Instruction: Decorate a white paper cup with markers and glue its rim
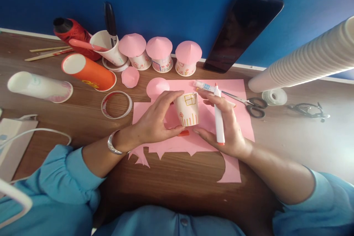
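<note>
My left hand [155, 120] grips a small white paper cup [188, 112] between fingers and thumb. Drawn on the cup are a yellow window, a red flower and upright strokes in yellow and red. A white marker [219, 121] with an orange tip stands nearly upright in my right hand [229, 125], whose fingers are close to the cup's right side. Below the cup, a red-orange cap [183, 132] lies on pink paper [232, 84]. Behind my left fingers rests a pink paper cone [157, 87]. A glue stick [204, 86] and scissors [250, 104] lie beyond my right hand.
Drawn-on cups with pink cone roofs [159, 48] line the blue wall. A phone [243, 31] leans there, beside a long stack of cups [301, 57]. At left stand an orange tube [88, 72], a cup of pens [106, 48] and a tape roll [116, 105].
</note>
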A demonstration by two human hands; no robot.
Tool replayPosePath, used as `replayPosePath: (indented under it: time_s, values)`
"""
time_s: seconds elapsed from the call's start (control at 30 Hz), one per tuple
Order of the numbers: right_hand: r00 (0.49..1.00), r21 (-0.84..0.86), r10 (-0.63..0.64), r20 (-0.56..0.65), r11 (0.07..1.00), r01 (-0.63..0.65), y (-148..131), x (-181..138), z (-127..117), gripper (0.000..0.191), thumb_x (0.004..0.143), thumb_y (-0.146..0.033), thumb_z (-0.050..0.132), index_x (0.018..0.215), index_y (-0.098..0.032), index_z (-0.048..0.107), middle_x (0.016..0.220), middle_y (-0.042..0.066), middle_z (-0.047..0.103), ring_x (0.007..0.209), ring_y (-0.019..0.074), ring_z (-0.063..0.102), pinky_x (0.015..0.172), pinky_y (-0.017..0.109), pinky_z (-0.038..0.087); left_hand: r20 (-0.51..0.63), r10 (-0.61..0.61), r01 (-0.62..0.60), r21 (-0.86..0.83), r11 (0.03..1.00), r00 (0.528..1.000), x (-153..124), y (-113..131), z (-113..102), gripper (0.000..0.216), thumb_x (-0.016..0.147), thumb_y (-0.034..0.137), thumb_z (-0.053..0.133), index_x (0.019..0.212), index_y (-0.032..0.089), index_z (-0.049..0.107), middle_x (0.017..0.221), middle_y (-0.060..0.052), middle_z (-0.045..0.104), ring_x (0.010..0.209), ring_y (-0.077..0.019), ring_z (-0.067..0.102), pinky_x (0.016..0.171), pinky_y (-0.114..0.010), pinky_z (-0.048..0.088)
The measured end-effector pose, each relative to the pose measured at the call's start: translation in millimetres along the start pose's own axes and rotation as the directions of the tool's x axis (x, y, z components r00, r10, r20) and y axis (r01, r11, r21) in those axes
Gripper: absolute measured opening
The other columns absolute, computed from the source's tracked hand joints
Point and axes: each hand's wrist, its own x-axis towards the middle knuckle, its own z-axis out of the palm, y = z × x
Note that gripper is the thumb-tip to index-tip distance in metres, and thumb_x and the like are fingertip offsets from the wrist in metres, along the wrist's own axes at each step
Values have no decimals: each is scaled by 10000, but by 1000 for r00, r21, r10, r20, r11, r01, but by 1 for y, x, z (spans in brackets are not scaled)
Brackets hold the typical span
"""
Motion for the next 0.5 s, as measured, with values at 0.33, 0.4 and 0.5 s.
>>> replayPosePath:
  time_s: [0.33, 0.4, 0.5]
  values:
    - [1000, 121, 11, 3, 993, -11, -22, 2, -15, 110, 1055, -226, 639, 1132, -227, 717, 809, 20, 710, 709, 186, 708, 608, 338, 591, 25, 48, -49, 33, 998, 999, -1, -7, 1, 963, 779, 230, 817, 1619, 275, 348, 1472, -157, 597, 1356, -342, 606, 1131, -568, 576]
    - [999, 166, 24, -26, 986, -20, -22, 3, -12, 114, 1003, -159, 670, 1089, -233, 657, 767, -2, 696, 685, 180, 701, 590, 329, 579, 17, 58, -59, 27, 998, 998, -1, -6, 1, 946, 777, 208, 798, 1614, 266, 360, 1474, -157, 595, 1359, -333, 601, 1140, -556, 574]
    - [998, 138, 25, -60, 990, -17, -20, 4, -9, 177, 967, -109, 675, 1054, -249, 608, 762, -12, 682, 705, 182, 708, 613, 330, 593, 5, 81, -81, 18, 997, 997, 0, -5, 1, 926, 772, 173, 772, 1607, 243, 378, 1466, -159, 598, 1356, -326, 603, 1148, -541, 569]
